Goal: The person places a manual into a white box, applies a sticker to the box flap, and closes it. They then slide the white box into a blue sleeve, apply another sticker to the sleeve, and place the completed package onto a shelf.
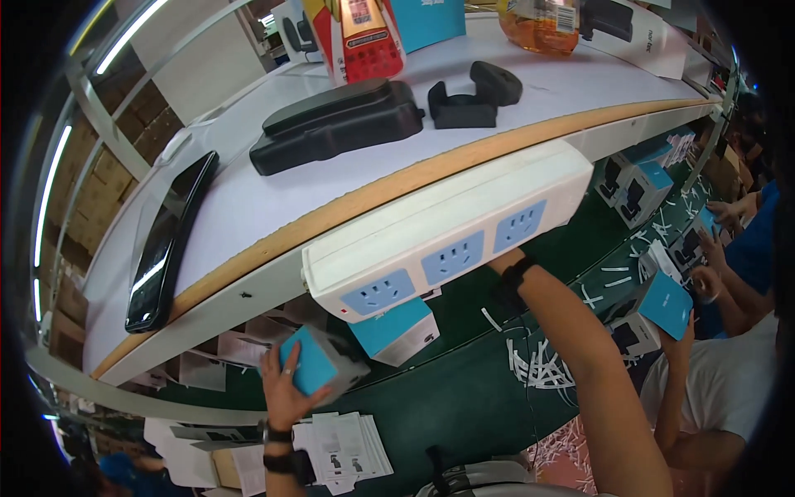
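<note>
Left hand (290,389) grips a blue-topped box (313,362), fingers spread likely for steadiness, below the shelf's (240,217) front edge; right hand (503,259) mostly hidden, grip unclear.

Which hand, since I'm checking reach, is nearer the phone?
Left hand: it holds a box, below and right of the phone. The right hand is farther right, mostly hidden behind the power strip.

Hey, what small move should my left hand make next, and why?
I'd probably level the blue and gray box in your left hand and settle it flat on the green surface: it looks tilted, and your right hand is mostly hidden behind the power strip.
</note>
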Tool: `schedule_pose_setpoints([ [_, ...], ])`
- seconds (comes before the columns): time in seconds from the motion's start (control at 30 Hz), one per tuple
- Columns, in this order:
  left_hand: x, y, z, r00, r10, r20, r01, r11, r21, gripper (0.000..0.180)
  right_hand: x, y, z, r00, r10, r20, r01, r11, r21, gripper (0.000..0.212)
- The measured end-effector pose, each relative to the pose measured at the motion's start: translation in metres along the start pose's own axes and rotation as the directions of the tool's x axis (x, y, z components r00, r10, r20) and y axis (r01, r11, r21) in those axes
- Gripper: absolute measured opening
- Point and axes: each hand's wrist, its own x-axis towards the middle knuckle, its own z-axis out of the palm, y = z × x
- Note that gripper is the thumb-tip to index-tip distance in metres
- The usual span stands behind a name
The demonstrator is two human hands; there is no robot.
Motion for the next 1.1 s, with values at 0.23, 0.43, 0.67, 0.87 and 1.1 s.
schedule_pose_setpoints([
  [0.23,0.071,-0.044,0.088,0.974,-0.099,0.203,0.058,0.978,0.199,0.116,-0.042,0.039,-0.025,0.985,-0.15,0.089,0.157,0.985,-0.068,0.042],
  [0.43,0.038,-0.037,0.074,0.959,0.196,-0.204,-0.148,0.963,0.227,0.074,-0.072,-0.104,-0.172,0.882,-0.197,0.428,0.08,0.958,0.275,0.013],
  [0.67,-0.176,0.039,0.135,0.839,-0.531,-0.12,0.529,0.847,-0.05,0.055,-0.163,-0.234,-0.191,0.883,0.201,0.424,-0.412,0.765,0.494,0.008],
  [0.87,-0.269,0.036,0.182,0.851,-0.519,-0.083,0.525,0.84,0.138,0.038,-0.191,-0.331,-0.191,0.829,0.128,0.544,-0.54,0.429,0.724,0.021],
  [1.1,-0.254,0.047,0.095,0.565,-0.739,-0.367,0.492,0.659,-0.569,0.019,-0.253,-0.271,-0.238,0.612,-0.219,0.76,-0.652,0.404,0.642,0.02],
])
